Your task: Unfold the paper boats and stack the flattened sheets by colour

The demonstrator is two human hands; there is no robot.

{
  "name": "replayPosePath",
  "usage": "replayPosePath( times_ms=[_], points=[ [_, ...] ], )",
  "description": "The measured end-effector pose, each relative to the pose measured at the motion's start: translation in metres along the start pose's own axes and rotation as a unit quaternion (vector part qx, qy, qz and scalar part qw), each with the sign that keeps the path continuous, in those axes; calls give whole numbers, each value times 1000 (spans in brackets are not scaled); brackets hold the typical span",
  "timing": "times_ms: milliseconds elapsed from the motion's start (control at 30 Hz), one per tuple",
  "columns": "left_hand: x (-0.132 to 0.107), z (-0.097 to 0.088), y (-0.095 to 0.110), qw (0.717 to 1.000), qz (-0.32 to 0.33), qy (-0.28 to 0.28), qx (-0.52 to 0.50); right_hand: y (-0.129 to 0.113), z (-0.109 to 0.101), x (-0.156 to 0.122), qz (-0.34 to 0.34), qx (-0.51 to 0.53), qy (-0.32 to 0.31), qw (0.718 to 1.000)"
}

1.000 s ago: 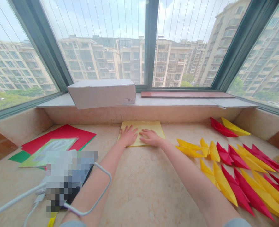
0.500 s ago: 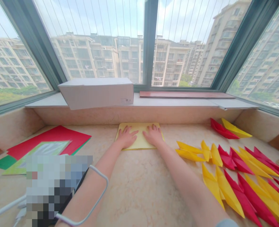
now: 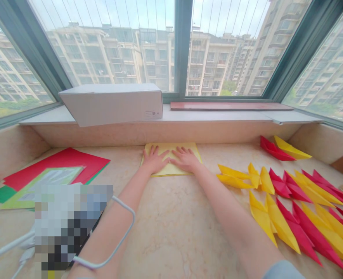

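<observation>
A pale yellow rectangular mat or pad (image 3: 171,170), its exact kind unclear, lies flat against the foot of the sill wall. My left hand (image 3: 155,159) rests palm down on its left half, fingers spread. On the right half lies my right hand (image 3: 185,159), also flat with fingers apart. The two thumbs nearly meet at the middle. Neither hand grips anything. To the right of my right arm are several folded paper boats, yellow (image 3: 272,219) and red (image 3: 302,228), in rows.
Red paper sheets (image 3: 58,164), green sheets and a plastic packet (image 3: 52,180) lie at left. A blurred-out object (image 3: 72,221) with a white cable (image 3: 133,217) sits by my left forearm. On the sill stand a white box (image 3: 113,104) and a reddish board (image 3: 229,106).
Both hands have slid inward on the yellow mat, bringing the thumbs close together. The whole view has shifted slightly, with things appearing higher.
</observation>
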State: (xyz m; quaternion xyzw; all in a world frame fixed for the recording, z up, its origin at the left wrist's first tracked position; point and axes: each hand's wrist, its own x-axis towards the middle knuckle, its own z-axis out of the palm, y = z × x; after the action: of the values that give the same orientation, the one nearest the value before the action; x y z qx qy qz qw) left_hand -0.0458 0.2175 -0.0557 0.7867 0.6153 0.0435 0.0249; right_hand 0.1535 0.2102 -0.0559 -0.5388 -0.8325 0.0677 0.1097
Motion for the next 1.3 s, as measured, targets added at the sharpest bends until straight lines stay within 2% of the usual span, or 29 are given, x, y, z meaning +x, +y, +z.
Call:
replayPosePath(
  times_ms=[67, 167, 333, 467, 567, 633, 733, 833, 933, 1000, 1100, 1200, 1300],
  points=[
    [1, -1, -1, 1000, -2, -21, -2, 0, -2, -1, -20, -2, -18, 1000],
    [3, -2, -2, 999, 0, -32, -6, -1, -2, 0, -15, 0, -20, 1000],
    [6, 3, -5, 1000, 10, -7, -10, -1, -2, 1, -2, 8, -3, 1000],
    [8, 6, -8, 1000, 1, 15, 3, -7, -6, 0, -24, 6, -4, 1000],
    [7, -1, -8, 999, 27, 25, 12, -9, -18, -1, -46, -9, 5, 999],
    [3, -11, -6, 999, 32, 34, 25, -1, -36, -6, -61, -26, 41, 997],
    [-4, -32, 1, 995, 64, 54, 58, 39, -79, -32, -2, -89, 102, 991],
    [-11, -52, 10, 993, 71, 61, 75, 108, -125, -82, 99, -127, 117, 980],
    [-19, -67, 17, 992, 74, 76, 69, 183, -153, -141, 240, -167, 120, 949],
    [-29, -73, 21, 990, 91, 92, 58, 223, -158, -174, 316, -186, 114, 923],
    [-53, -78, 27, 983, 137, 117, 35, 262, -149, -205, 375, -202, 101, 899],
    [-84, -77, 33, 972, 181, 148, 0, 282, -136, -214, 386, -210, 101, 893],
    [-112, -74, 39, 965, 181, 181, -55, 289, -130, -215, 386, -212, 115, 890]
  ],
)
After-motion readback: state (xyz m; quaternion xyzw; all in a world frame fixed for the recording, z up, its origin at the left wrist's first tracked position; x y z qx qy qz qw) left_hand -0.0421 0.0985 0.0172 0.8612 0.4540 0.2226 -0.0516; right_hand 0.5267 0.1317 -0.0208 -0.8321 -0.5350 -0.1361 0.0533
